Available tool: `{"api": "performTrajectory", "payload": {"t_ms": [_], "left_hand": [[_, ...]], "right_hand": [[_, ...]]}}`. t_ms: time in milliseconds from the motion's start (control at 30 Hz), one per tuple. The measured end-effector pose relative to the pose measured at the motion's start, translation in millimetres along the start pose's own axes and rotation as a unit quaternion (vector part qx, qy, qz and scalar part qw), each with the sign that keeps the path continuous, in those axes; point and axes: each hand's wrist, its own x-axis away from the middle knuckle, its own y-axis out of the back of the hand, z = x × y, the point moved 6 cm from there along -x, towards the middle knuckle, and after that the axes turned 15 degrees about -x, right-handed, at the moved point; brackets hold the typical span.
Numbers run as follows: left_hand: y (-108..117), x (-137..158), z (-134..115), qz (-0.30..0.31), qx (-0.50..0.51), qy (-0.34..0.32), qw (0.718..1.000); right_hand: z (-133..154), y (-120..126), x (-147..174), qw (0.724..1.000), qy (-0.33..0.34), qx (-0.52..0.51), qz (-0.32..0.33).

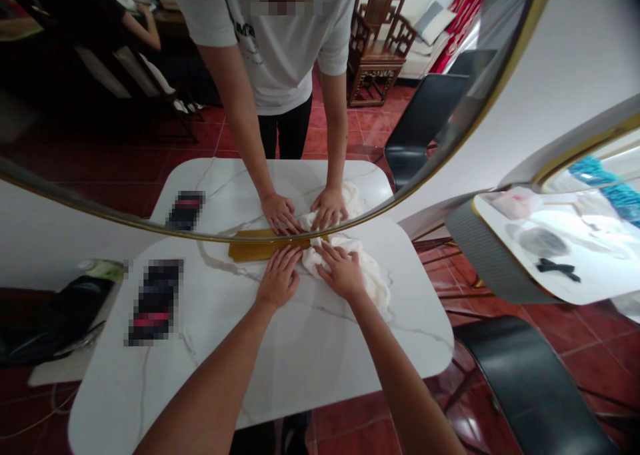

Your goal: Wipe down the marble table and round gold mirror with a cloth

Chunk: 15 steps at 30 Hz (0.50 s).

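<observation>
A gold metal base plate [253,249] lies along the foot of the large mirror [295,128], on the white marbled tabletop [320,361]. My left hand [280,275] rests at the front edge of this plate, its fingers stretched out flat and nothing held. Bunched beside it, a white cloth [373,275] spreads rightward over the table. My right hand [341,268] presses down on the cloth with bent fingers and grips it near the right end of the plate. The mirror shows both hands again from the front.
A dark, blurred-out phone-like object [154,301] lies on the table's left side. Black chair [530,381] stands at right. Behind it, another white table [560,241] carries a black bow-shaped item [559,268]. A dark bag [55,315] is at left. The mirror reflects another person seated.
</observation>
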Motion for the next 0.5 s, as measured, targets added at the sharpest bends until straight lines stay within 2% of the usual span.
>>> {"api": "performTrajectory", "payload": {"t_ms": [300,500], "left_hand": [[2,0,0,0.004,0.005,0.005,1.0],[1,1,1,-0.005,0.005,0.009,1.0]], "right_hand": [[-18,6,-28,0.998,-0.052,0.003,-0.034],[-4,1,-15,1.0,-0.001,0.008,-0.02]]}}
